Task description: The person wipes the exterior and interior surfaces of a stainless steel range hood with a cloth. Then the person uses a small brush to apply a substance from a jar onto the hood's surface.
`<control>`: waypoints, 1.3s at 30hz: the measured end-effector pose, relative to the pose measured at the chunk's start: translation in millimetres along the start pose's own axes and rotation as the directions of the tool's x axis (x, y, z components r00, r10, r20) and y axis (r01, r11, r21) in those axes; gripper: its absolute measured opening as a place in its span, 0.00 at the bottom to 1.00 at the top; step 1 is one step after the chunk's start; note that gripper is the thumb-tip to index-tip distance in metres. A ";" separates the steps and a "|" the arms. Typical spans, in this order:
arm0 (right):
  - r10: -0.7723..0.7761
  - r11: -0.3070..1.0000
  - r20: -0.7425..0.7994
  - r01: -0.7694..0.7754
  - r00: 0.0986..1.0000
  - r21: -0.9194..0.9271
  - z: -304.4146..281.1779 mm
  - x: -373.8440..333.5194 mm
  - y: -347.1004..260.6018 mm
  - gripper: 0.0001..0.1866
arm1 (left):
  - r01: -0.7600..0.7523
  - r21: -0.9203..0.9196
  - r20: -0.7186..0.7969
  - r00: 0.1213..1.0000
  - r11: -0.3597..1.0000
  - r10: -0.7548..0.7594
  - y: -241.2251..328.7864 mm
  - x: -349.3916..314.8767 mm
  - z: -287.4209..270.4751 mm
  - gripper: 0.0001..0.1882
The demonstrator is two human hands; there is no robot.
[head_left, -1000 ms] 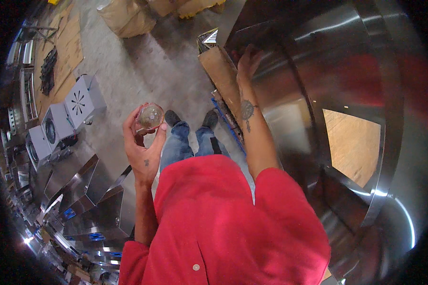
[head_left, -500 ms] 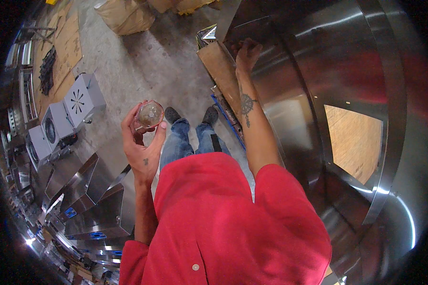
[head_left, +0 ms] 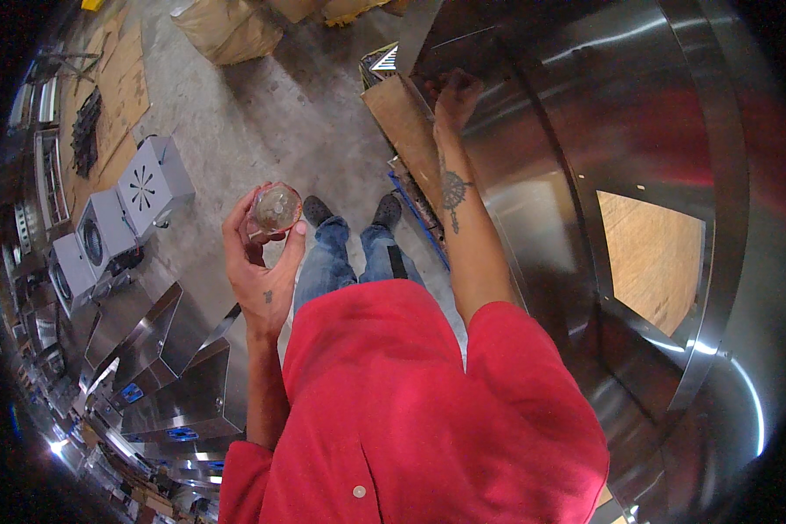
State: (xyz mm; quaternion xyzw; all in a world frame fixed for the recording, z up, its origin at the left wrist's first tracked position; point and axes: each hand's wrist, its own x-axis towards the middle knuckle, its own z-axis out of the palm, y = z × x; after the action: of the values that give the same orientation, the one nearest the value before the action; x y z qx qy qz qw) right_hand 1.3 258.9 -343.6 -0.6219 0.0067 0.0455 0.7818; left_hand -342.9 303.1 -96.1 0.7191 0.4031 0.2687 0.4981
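My left hand point(head_left: 260, 255) is raised in front of my chest, fingers wrapped around a small round clear object point(head_left: 275, 208) like a roll of tape. My right hand point(head_left: 456, 96) reaches far forward, fingers curled against the near corner of a large stainless steel housing point(head_left: 585, 113), beside a cardboard sheet point(head_left: 410, 131). Whether it grips anything there I cannot tell. My red shirt fills the lower middle, with my jeans and dark shoes below on the concrete floor point(head_left: 262, 113).
Grey square fan units point(head_left: 113, 218) stand in a row at left. Folded shiny sheet-metal parts point(head_left: 157, 349) lie at lower left. Brown wrapped bundles point(head_left: 227, 31) sit at the top. The steel housing has a rectangular opening point(head_left: 651, 262) showing wood.
My right hand has slid further forward along the steel housing's edge. The left hand with the round object has risen slightly.
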 end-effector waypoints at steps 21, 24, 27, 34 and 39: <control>0.086 0.996 0.209 -0.087 0.974 -0.004 -1.0 -112.3 -147.9 0.12 | 0.025 0.062 0.049 0.998 0.998 -0.028 -7.6 14.3 12.9 0.35; -0.011 0.996 0.331 0.038 0.944 -0.075 4.4 -186.3 -214.1 0.08 | -0.068 0.098 0.058 0.996 0.993 0.063 -11.3 20.8 20.8 0.34; -0.235 0.884 0.535 0.407 0.812 -0.229 2.0 -208.4 -223.9 0.06 | -0.130 0.089 0.035 0.991 0.987 0.128 -11.9 22.2 27.6 0.35; -0.260 0.730 0.730 0.623 0.633 -0.280 15.0 -208.4 -225.0 0.07 | -0.224 0.112 0.021 0.975 0.968 0.223 -4.0 23.6 27.1 0.36; -0.306 0.737 0.709 0.630 0.635 -0.246 16.0 -209.5 -219.2 0.06 | -0.217 0.106 0.014 0.976 0.970 0.217 -9.1 23.8 26.0 0.35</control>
State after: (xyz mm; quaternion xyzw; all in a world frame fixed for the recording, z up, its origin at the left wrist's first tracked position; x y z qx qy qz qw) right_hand -190.7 212.5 -112.9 -0.7187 -0.4321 0.0376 0.5435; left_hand -312.6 311.9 -114.2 0.7850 0.3353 0.2987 0.4268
